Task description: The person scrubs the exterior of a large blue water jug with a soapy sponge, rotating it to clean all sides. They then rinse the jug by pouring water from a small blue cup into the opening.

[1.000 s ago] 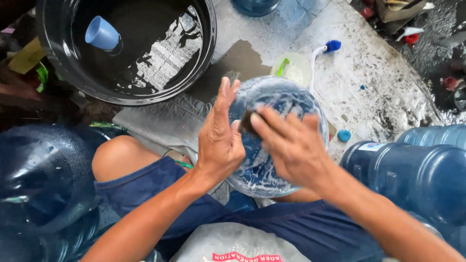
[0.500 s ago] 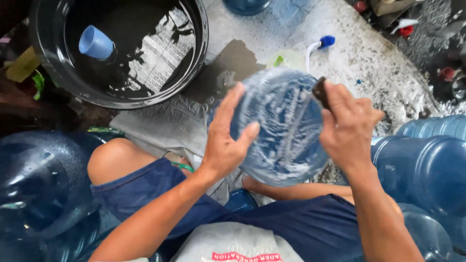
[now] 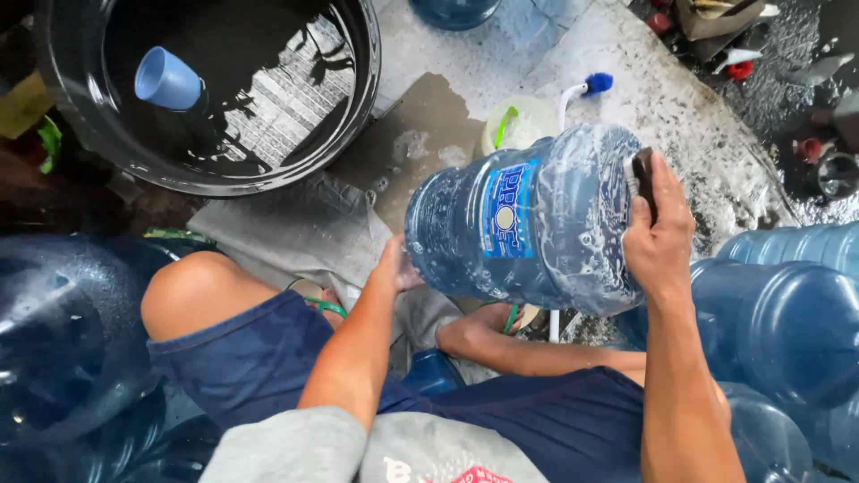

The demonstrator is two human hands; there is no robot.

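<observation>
Wet floor (image 3: 626, 107), soapy water jug (image 3: 528, 224) in hands

Wet outdoor washing yard in daylight.
Grey concrete floor (image 3: 698, 152) glistens with puddles; a black water tub (image 3: 80, 134) sits far left, blue jugs (image 3: 787, 313) crowd the right.

Soft daylight, sharp centre, glare on the black tub's (image 3: 358, 107) water, edges dim.
</observation>
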